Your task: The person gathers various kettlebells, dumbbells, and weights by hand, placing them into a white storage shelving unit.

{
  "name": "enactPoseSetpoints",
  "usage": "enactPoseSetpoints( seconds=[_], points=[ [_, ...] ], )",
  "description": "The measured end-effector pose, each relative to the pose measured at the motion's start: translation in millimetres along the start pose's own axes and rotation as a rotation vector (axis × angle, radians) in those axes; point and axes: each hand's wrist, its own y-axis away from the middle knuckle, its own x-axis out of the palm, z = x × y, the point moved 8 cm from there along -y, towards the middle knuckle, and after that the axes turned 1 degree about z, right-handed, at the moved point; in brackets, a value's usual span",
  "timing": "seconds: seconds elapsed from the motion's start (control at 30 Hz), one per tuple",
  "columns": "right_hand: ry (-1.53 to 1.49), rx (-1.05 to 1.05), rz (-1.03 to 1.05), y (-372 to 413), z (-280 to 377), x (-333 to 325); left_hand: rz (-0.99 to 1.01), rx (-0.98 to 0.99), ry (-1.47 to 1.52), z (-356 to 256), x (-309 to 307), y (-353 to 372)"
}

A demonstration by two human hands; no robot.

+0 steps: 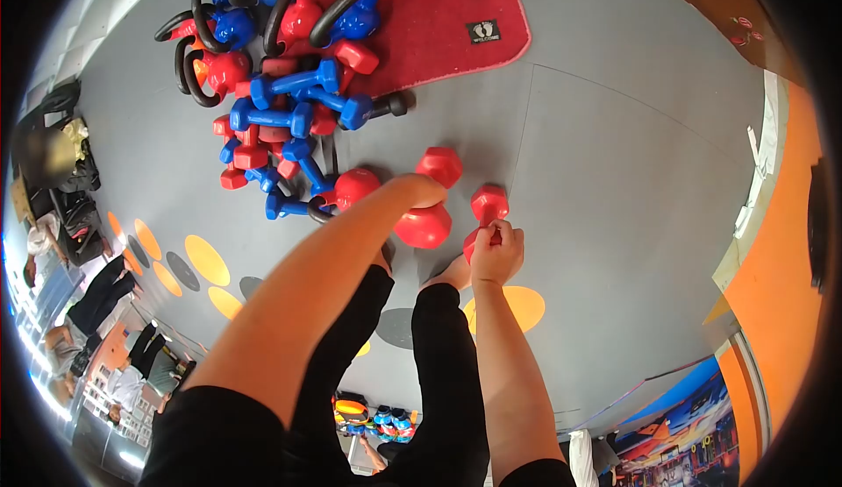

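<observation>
My left hand (pixel 424 191) is closed round the handle of a large red dumbbell (pixel 424 227), whose two hexagonal heads show on either side of it; the fingers are mostly hidden behind the hand. To its right, my right hand (pixel 499 253) grips a smaller red dumbbell (pixel 489 203), fingers wrapped at its middle and nearer end. Just left of the large dumbbell lies a red kettlebell (pixel 357 188) with a black handle. Beyond it is a pile of blue dumbbells (pixel 274 119) and red dumbbells (pixel 251 147).
Several kettlebells (pixel 230 71) stand at the far left of the pile, partly on a red welcome mat (pixel 438 31). Grey floor (pixel 614 206) bears orange and grey ovals (pixel 207 260). My bare feet are close behind the dumbbells. People (pixel 140 373) are at the left edge; an orange wall (pixel 789 189) is at right.
</observation>
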Motion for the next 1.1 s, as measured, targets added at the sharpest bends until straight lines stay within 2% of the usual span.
enactPoseSetpoints(
  seconds=[0.03, 0.1, 0.23, 0.3, 0.37, 0.43, 0.47, 0.53, 0.63, 0.67, 0.7, 0.73, 0.77, 0.83, 0.9, 1.0, 1.07, 1.1],
  points=[
    [0.001, 0.001, -0.004, -0.6, -0.3, -0.5, 0.0, 0.004, -0.002, -4.3, 9.2, -13.1],
    [-0.016, -0.027, -0.059, -4.8, 2.3, -1.4, 0.014, -0.062, 0.193, -5.8, 26.8, -42.9],
    [-0.033, -0.004, -0.012, -10.2, 0.8, -7.2, 0.084, -0.03, 0.197, -10.8, 37.7, -52.8],
    [-0.144, 0.161, 0.149, -24.5, -7.1, -0.8, 0.158, -0.169, 0.461, -8.7, 29.5, -36.8],
    [-0.413, 0.473, 0.593, -35.3, -50.5, 36.7, 0.191, -0.138, 0.505, -1.8, 29.5, -63.6],
    [-0.562, 0.932, 0.912, -29.2, -56.2, 47.9, 0.17, -0.215, 0.559, 5.1, 36.2, -81.7],
    [-0.558, 0.932, 0.91, -32.6, -73.1, 63.5, 0.173, -0.213, 0.562, 9.9, 44.6, -94.3],
    [-0.8, 1.201, 1.076, -14.7, -82.6, 96.8, 0.285, -0.261, 0.845, 8.6, 64.3, -102.6],
    [-0.702, 1.181, 1.152, -7.3, -78.3, 98.7, 0.342, -0.181, 0.99, -1.4, 70.9, -82.5],
    [-0.699, 1.211, 1.096, 0.9, -81.4, 98.8, 0.333, -0.173, 0.998, 4.5, 76.5, -84.5],
    [-0.698, 1.194, 1.097, 12.8, -79.6, 97.3, 0.22, -0.062, 1.046, 6.1, 77.1, -83.8],
    [-0.831, 1.156, 0.995, 23.8, -87.2, 100.0, 0.11, 0.049, 1.089, 7.7, 77.3, -74.9],
    [-0.963, 1.117, 0.894, 35.3, -87.3, 93.2, 0.095, 0.106, 1.193, 10.5, 79.2, -51.1],
    [-1.142, 0.882, 0.77, 52.9, -62.0, 48.1, 0.078, 0.174, 1.341, 25.4, 83.7, 11.7],
    [-1.257, 0.822, 0.665, 75.6, -63.7, 6.7, 0.053, 0.194, 1.404, 40.6, 81.5, 85.1],
    [-1.333, 0.826, 0.67, 110.2, -43.4, -95.4, 0.02, 0.237, 1.414, 60.5, 71.3, 199.5],
    [-1.298, 0.765, 0.615, 125.2, -19.7, -174.0, -0.052, 0.101, 1.278, 88.3, 64.1, 284.7],
    [-1.256, 0.739, 0.585, 130.2, -2.9, -217.5, -0.164, 0.088, 1.253, 101.7, 59.4, 324.6]
  ],
)
